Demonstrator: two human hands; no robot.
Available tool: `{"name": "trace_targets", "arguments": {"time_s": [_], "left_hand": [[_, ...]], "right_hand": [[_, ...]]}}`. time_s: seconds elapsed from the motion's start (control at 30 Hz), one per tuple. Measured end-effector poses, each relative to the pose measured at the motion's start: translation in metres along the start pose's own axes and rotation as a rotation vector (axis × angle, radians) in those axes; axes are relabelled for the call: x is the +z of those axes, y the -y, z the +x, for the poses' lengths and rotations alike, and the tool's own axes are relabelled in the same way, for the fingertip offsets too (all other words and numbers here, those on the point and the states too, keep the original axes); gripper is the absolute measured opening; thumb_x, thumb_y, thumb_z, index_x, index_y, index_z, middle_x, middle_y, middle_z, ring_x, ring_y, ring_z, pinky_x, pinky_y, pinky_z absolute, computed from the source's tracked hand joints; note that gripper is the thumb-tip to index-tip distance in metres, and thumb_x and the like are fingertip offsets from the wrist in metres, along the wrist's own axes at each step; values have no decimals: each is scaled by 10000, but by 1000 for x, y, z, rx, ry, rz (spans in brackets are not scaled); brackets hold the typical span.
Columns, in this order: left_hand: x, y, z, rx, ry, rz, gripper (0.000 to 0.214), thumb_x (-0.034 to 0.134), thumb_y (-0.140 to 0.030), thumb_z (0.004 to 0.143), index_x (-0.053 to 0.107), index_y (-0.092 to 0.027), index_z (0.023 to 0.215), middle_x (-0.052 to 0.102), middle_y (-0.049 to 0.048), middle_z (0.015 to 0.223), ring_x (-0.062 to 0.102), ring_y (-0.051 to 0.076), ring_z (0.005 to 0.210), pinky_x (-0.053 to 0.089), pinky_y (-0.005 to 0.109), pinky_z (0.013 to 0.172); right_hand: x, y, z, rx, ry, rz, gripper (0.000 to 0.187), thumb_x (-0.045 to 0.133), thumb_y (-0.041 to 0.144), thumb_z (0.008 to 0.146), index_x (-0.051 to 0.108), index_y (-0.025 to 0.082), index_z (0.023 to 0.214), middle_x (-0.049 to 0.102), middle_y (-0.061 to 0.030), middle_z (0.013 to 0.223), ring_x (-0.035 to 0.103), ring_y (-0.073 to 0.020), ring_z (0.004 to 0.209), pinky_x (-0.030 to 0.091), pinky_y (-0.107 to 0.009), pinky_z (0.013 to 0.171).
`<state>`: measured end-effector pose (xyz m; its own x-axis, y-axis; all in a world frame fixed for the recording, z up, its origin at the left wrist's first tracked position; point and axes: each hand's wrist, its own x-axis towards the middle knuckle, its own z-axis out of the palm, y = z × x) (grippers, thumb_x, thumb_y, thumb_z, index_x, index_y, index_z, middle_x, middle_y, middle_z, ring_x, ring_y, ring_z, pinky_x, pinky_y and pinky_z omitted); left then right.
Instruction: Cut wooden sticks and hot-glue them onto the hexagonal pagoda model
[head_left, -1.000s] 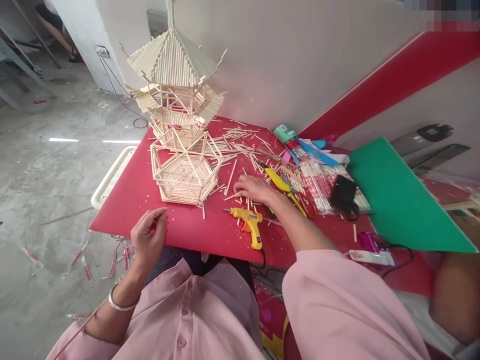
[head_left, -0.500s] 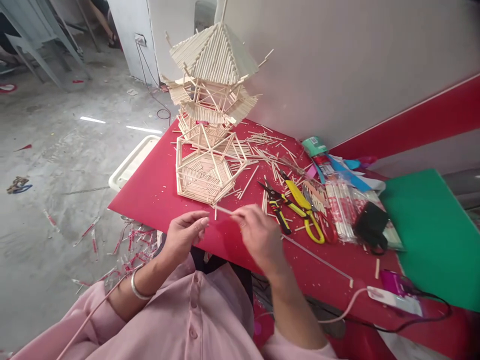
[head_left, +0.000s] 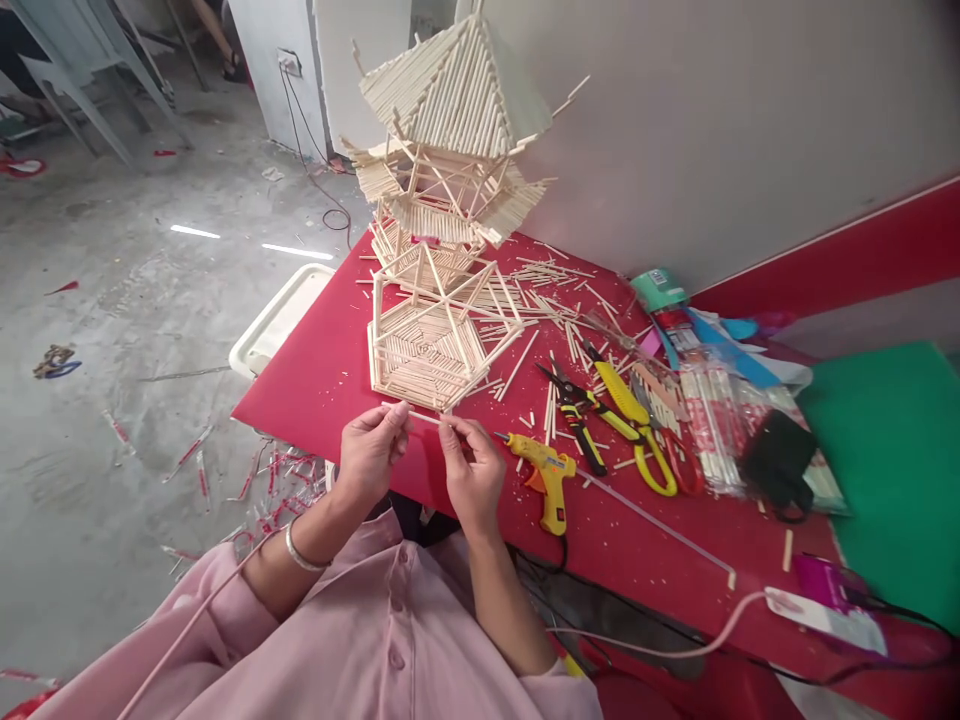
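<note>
A thin wooden stick (head_left: 424, 414) lies level between my two hands at the table's front edge. My left hand (head_left: 369, 455) pinches its left end between thumb and fingers. The right end is in the closed fingers of my right hand (head_left: 474, 475). Just beyond them stands an open hexagonal frame of sticks (head_left: 429, 365) with a patterned stick floor. Behind it rises a tiered stick pagoda (head_left: 450, 110) with slatted roofs. A yellow hot glue gun (head_left: 546, 478) rests on its side to the right of my right hand.
Loose sticks (head_left: 551, 275) litter the red table (head_left: 300, 365). Wire cutters (head_left: 577, 420), yellow-handled scissors (head_left: 652, 460) and bagged sticks (head_left: 701, 420) lie rightward, near a green board (head_left: 892, 470). A pink cord (head_left: 720, 635) crosses the front right. Wrappers (head_left: 277, 490) cover the floor.
My left hand has closed on the stick's left end. My right hand has moved left and turned, uncovering the glue gun. The whole view has shifted slightly.
</note>
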<state>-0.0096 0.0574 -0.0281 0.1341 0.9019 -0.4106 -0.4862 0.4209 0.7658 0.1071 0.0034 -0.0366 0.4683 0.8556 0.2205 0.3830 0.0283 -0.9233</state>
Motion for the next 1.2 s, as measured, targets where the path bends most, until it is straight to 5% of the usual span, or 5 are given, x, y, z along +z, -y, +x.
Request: {"name": "trace_targets", "arguments": {"time_s": [0.43,0.67,1.2], "left_hand": [[1,-2,10,2,28,-22,387,870,-429,630,620,-135,627,525,-37,516,402,34,391,247,169,362],[2,-2,11,-7,4,-11,408,870,-444,626,601,-137,606,517,-37,514,403,36,397,258,173,367],[4,-3,12,-22,-6,-9,409,875,-451,618,613,-137,613,516,-37,511,388,36,396,256,182,373]], "right_hand": [[15,-10,6,-15,-52,11,211,624,382,927,748,213,941,715,-53,887,678,-172,840,551,-280,733],[19,-14,7,91,-142,39,258,677,447,870,719,194,891,717,-53,880,672,-169,800,558,-279,708],[18,-12,8,79,-116,77,193,667,385,896,727,203,916,712,-46,889,671,-163,819,551,-276,739]]}}
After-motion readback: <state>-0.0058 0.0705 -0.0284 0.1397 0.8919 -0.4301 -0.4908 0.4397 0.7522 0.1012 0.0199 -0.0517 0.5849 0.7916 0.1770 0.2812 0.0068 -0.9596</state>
